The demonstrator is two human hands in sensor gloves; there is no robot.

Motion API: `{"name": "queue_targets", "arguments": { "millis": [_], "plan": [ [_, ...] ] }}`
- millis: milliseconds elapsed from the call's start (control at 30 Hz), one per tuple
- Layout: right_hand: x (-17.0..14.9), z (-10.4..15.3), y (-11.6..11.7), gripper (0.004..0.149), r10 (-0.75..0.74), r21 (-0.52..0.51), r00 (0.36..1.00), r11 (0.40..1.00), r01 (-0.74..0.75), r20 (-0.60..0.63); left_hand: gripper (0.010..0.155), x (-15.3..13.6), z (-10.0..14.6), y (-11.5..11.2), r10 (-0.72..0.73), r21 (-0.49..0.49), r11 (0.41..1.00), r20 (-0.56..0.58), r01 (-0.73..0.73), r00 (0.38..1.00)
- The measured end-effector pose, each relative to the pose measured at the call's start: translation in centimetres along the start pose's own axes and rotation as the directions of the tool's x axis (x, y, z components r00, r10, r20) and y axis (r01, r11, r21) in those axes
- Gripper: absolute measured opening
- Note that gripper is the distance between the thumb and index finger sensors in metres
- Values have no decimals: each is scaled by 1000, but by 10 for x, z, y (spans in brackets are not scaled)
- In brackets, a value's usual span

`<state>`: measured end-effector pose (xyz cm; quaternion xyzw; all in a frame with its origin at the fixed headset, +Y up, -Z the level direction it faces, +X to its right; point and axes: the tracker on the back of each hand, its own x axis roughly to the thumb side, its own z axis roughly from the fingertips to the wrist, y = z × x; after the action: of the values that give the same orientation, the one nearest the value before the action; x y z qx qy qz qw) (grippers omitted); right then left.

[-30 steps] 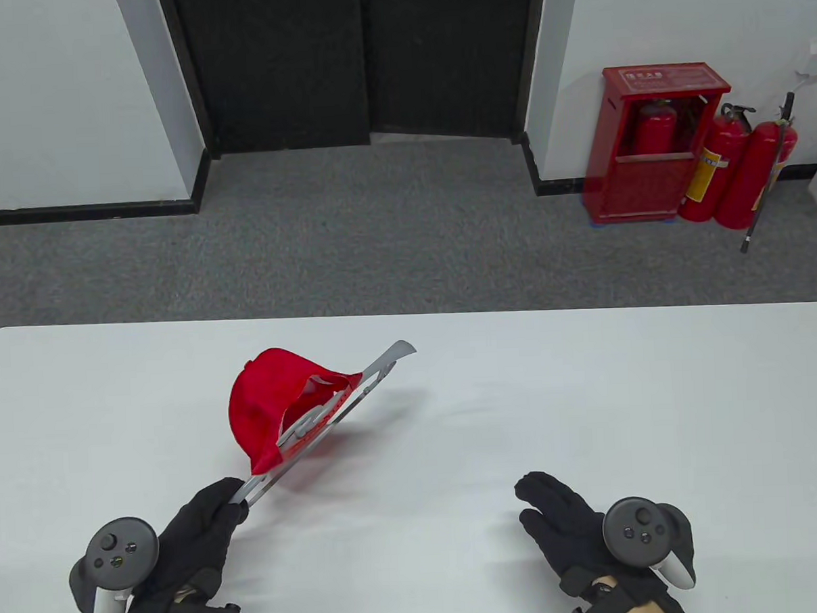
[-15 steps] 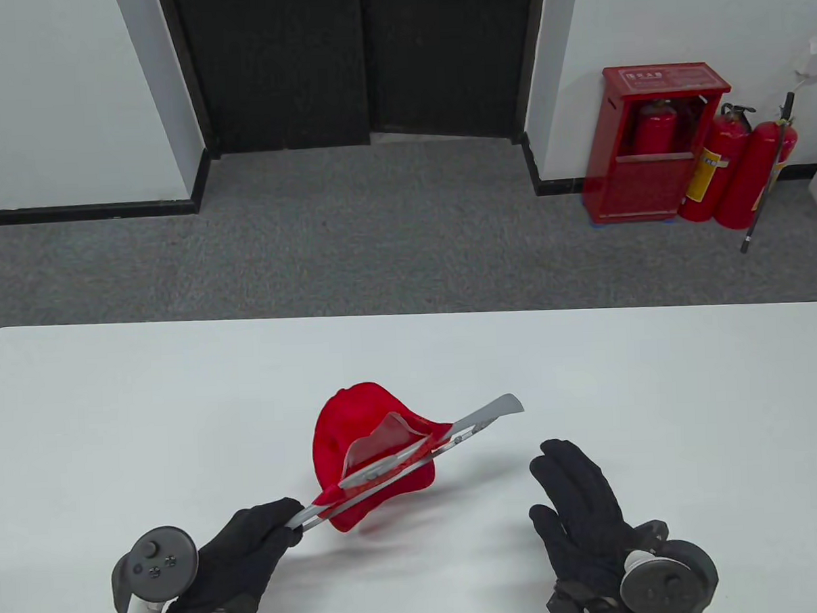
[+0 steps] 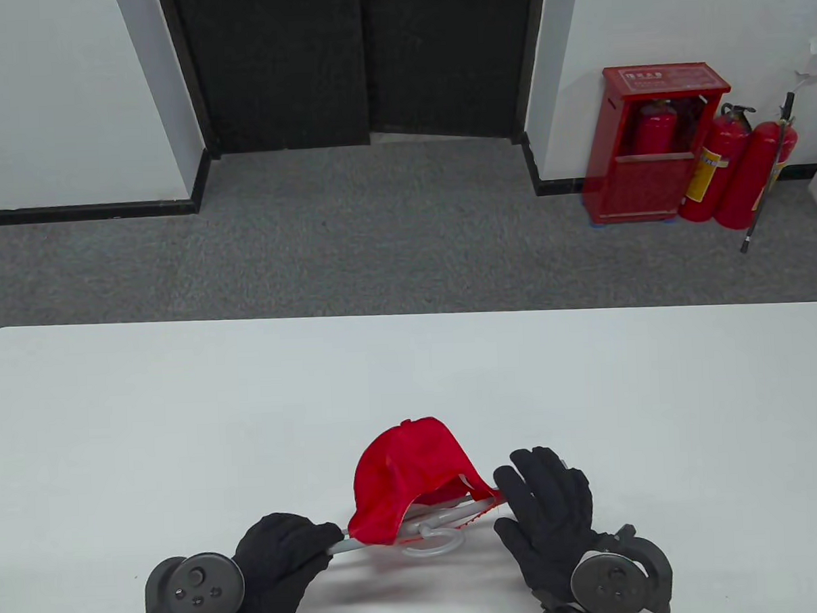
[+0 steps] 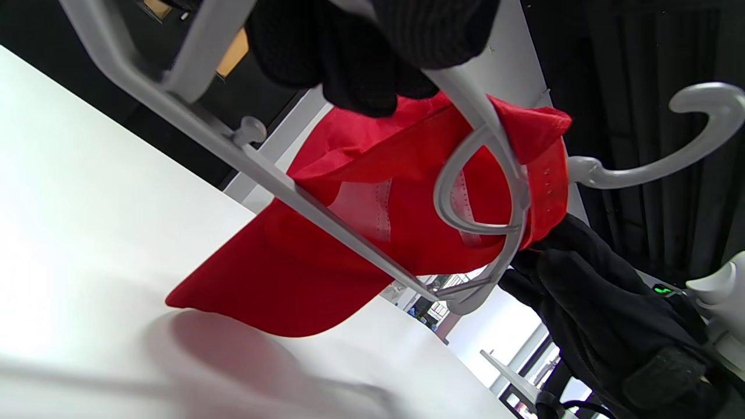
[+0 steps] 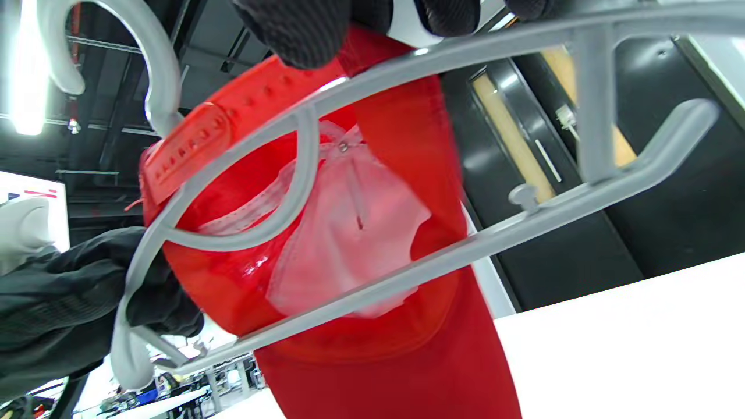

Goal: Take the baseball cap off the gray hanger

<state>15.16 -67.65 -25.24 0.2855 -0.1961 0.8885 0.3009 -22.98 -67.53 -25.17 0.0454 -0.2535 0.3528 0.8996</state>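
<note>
The left hand (image 3: pixel 284 556) has swung the gray hanger (image 3: pixel 445 518) in from the left and nearer the person, and now the right hand (image 3: pixel 549 510), which lay idle on the worktop (image 3: pixel 115 414) a second ago, has come across to take the other end. Both hands are clamped on the hanger, one at each end, holding it level just above the surface. The baseball cap (image 3: pixel 409 476) hangs between them. The wrist views show its perforated back strap (image 5: pixel 198 145) looped over the hanger's upper bar and its brim pointing down toward the worktop. So the hanger is steadied, but the cap is not yet off; my guess is the strap must slide or unsnap next. The worktop is plain white, and beyond it lie gray carpet, dark double doors and a red extinguisher cabinet (image 3: pixel 652 140).
</note>
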Motion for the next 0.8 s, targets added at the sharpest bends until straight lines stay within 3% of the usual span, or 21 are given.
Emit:
{"name": "queue_targets", "arguments": {
  "millis": [67,167,367,633,800],
  "plan": [
    [3,0,-2,48,-31,-67,999,997,33,17,43,0,0,0,-27,-9,1000,13,27,1000],
    [6,0,-4,42,-52,-75,998,996,56,45,43,0,0,0,-20,-6,1000,4,20,1000],
    [13,2,-10,40,-29,-128,993,991,43,111,43,0,2,2,-186,55,981,-17,187,982],
    [29,3,-13,39,-23,-157,976,986,58,218,43,2,2,3,-241,73,967,-30,243,970],
    [35,5,-22,40,-31,-239,965,966,96,259,43,3,3,5,-298,96,949,-32,300,954]
  ]
}}
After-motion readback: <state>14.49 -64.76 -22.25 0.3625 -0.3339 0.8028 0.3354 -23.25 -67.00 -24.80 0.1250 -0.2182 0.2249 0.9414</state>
